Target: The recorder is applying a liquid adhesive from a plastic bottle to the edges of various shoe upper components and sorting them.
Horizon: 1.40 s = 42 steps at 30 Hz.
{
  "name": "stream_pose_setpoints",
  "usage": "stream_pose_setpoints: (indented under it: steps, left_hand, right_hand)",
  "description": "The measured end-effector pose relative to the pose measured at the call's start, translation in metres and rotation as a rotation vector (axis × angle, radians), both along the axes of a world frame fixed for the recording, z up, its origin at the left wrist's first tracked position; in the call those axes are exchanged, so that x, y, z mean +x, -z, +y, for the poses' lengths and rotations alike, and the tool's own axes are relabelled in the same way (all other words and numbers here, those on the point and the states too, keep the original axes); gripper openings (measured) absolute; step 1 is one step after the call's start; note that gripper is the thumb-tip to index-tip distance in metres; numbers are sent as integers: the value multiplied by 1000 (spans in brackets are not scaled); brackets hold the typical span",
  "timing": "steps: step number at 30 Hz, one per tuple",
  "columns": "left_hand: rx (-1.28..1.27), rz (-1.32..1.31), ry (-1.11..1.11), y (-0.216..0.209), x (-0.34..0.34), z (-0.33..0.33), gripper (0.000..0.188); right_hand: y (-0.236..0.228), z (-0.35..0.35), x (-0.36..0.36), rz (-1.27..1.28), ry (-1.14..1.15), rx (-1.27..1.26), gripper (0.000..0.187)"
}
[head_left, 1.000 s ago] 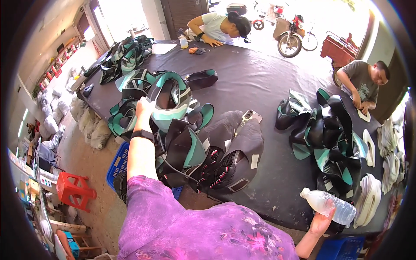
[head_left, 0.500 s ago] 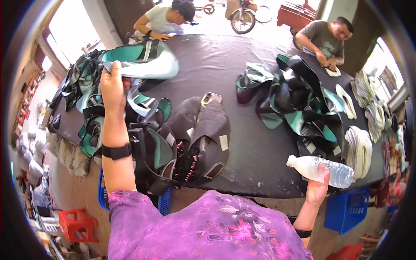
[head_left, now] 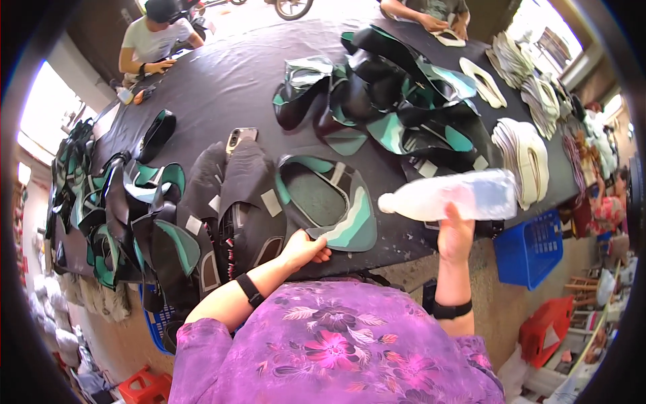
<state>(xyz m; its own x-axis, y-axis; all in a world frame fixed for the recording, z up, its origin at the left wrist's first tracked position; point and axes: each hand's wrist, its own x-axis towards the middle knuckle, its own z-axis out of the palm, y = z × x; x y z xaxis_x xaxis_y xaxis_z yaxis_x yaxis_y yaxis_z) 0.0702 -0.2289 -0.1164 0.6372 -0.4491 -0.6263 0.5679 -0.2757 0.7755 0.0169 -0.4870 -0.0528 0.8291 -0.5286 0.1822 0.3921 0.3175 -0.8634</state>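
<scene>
My left hand (head_left: 307,250) pinches the near edge of a flat shoe upper (head_left: 360,225) in grey, teal and white, which lies looped on the table in front of me. In my right hand (head_left: 456,237) is a clear plastic bottle (head_left: 424,196), held sideways above the near table edge, its narrow end toward the left. Left of the upper lies a dark sleeve-like garment (head_left: 250,178) with white patches, and a phone (head_left: 242,137) rests at its far end.
Black and teal shoe uppers are heaped at the left (head_left: 145,202) and far middle (head_left: 363,91) of the black-covered table (head_left: 222,74). White pieces (head_left: 521,158) stack at the right. Two people work across the table. A blue basket (head_left: 529,249) stands below the right edge.
My left hand has brought the shoe upper from the far left down to the near middle of the table. The bottle stays in my right hand. The whole view has shifted.
</scene>
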Motion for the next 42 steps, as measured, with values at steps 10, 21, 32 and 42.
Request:
stream_pose_setpoints:
  steps: [10, 21, 32, 42]
  left_hand:
    - [59, -45, 64, 17, -7, 0, 26]
    - [79, -78, 26, 21, -7, 3, 31]
    - [-223, 48, 3, 27, -8, 17, 35]
    - [95, -196, -189, 4, 7, 17, 54]
  right_hand:
    - [23, 34, 49, 135, -219, -303, 41]
    - [14, 54, -3, 274, -340, -325, 44]
    - [11, 103, 8, 177, -427, -416, 40]
    - [14, 38, -8, 81, -55, -519, 43]
